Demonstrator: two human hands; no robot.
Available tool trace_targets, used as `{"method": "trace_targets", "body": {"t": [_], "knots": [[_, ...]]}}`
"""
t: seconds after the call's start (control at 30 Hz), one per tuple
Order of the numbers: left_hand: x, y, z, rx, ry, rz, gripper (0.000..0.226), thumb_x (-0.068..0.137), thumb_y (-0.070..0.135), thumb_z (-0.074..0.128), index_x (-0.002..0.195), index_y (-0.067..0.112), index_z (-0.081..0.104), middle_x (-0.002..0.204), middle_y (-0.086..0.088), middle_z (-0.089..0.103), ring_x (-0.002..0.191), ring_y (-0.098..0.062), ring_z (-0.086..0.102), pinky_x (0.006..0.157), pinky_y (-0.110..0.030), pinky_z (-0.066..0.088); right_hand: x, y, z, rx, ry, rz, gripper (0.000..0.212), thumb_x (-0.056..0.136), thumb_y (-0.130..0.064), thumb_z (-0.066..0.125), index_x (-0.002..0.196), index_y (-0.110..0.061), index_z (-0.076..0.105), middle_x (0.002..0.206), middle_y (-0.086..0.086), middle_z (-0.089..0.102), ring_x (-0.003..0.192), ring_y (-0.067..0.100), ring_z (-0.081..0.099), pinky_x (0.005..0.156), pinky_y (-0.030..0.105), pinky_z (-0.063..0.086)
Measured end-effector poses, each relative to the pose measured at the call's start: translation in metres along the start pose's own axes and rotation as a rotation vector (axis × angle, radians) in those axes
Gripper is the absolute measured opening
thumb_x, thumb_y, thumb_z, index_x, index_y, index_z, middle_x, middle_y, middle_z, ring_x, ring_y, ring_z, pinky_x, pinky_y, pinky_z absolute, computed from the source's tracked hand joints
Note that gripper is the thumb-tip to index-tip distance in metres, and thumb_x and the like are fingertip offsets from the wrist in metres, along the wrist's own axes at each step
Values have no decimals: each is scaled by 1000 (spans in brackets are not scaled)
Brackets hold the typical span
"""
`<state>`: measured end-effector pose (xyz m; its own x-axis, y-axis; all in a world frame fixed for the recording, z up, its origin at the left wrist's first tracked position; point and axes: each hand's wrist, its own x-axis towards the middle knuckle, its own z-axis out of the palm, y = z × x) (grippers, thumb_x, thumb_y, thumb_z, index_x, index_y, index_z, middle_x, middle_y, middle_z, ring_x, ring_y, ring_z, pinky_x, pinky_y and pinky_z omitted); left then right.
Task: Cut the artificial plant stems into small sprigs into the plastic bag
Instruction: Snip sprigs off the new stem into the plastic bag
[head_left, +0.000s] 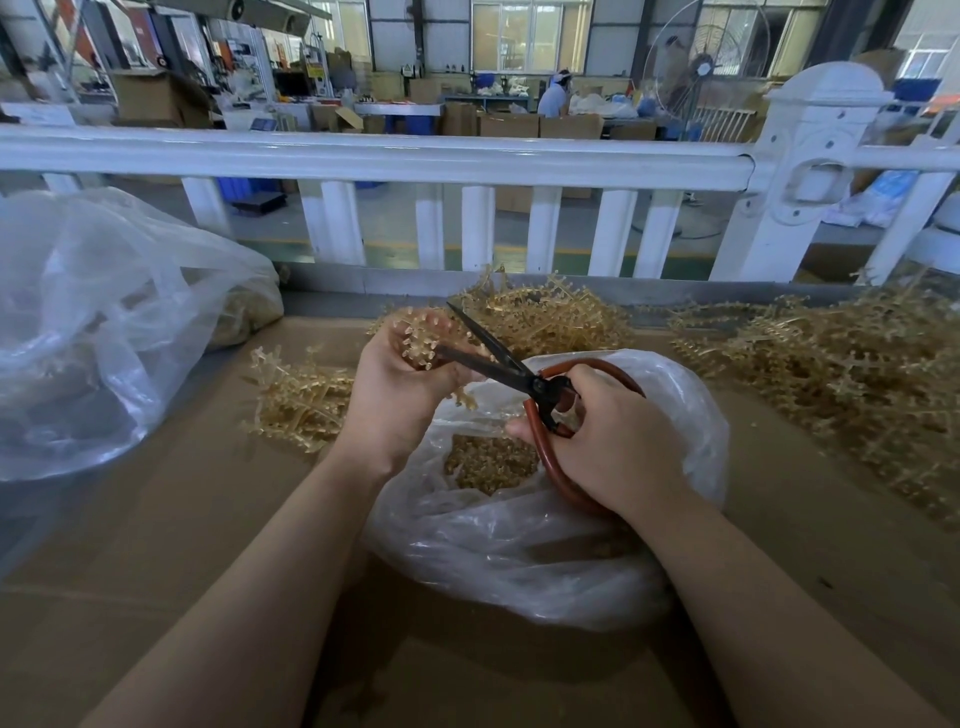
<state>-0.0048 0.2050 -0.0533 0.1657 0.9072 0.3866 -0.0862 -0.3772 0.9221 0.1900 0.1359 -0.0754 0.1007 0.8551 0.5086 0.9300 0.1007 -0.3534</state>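
Observation:
My left hand (400, 389) grips a tan artificial plant stem (418, 338) above the open clear plastic bag (519, 561). My right hand (618, 441) holds large scissors (498, 358) by their red-brown loop handles. The dark blades are spread apart with the stem's end between them. A small sprig (464, 399) hangs just below my left hand. Cut sprigs (491, 462) lie inside the bag.
Loose tan stems lie in piles at the left (301, 400), behind the hands (550, 317) and at the right (852, 374) of the cardboard-covered table (156, 519). A second big clear bag (104, 332) sits at the left. A white railing (415, 156) runs along the far edge.

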Motion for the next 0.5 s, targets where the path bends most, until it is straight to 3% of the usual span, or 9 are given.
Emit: {"method": "trace_targets", "body": {"t": [0.27,0.37,0.5], "knots": [[-2,2,1,-27,-50,30,33,70,8,84,96,0,67,96,-14,73,95,-35,69,82,-48,57,1,1,-2,-67,33,1,57,71,-88,44,82,-33,53,73,-18,56,63,-2,49,52,11,32],[-2,3,-1,-46,-73,34,24,70,16,83,89,9,72,94,-11,75,93,-35,69,83,-51,56,0,-1,-4,-77,75,-27,51,75,-82,50,83,-32,52,69,-20,50,60,-1,43,51,10,26],[-2,6,-2,-21,-103,48,12,71,22,82,82,23,76,91,-5,76,90,-29,71,84,-50,57,-2,-3,-5,-59,82,-45,54,75,-81,50,82,-28,55,70,-18,54,61,2,46,52,9,28]]}}
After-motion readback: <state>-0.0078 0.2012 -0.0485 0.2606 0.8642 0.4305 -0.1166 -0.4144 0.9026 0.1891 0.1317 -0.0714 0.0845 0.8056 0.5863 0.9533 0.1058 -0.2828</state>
